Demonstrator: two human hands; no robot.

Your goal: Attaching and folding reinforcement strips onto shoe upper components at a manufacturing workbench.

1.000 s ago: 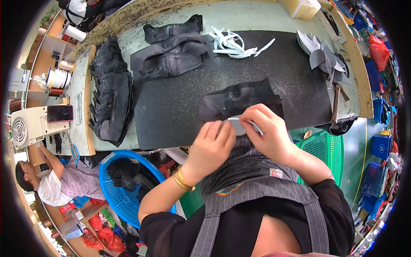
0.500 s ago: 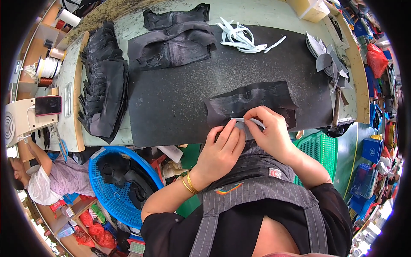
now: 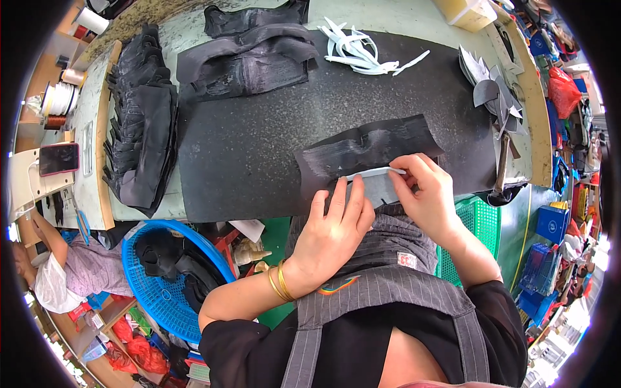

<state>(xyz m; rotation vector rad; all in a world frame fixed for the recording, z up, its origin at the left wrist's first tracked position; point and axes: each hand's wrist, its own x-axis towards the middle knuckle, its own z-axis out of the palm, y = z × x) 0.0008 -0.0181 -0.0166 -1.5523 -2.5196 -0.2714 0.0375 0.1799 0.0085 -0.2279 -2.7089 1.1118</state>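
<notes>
You are in a small garment or shoe-part workshop: beyond your fingers (image 3: pixel 341 194) a dark speckled work mat (image 3: pixel 259 142) covers the bench, with stacks of cut black fabric pieces (image 3: pixel 139 139) far off to their left. Past your fingertips lies a heap of white strips (image 3: pixel 356 52), and below them, left, a blue plastic basket (image 3: pixel 162 284) holds more black pieces.

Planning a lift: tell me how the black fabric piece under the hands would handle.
The black fabric piece probably flops: it lies flat with wrinkles. It looks thin, so likely light. The right hand presses a white strip onto it; the strip may shift.
</notes>
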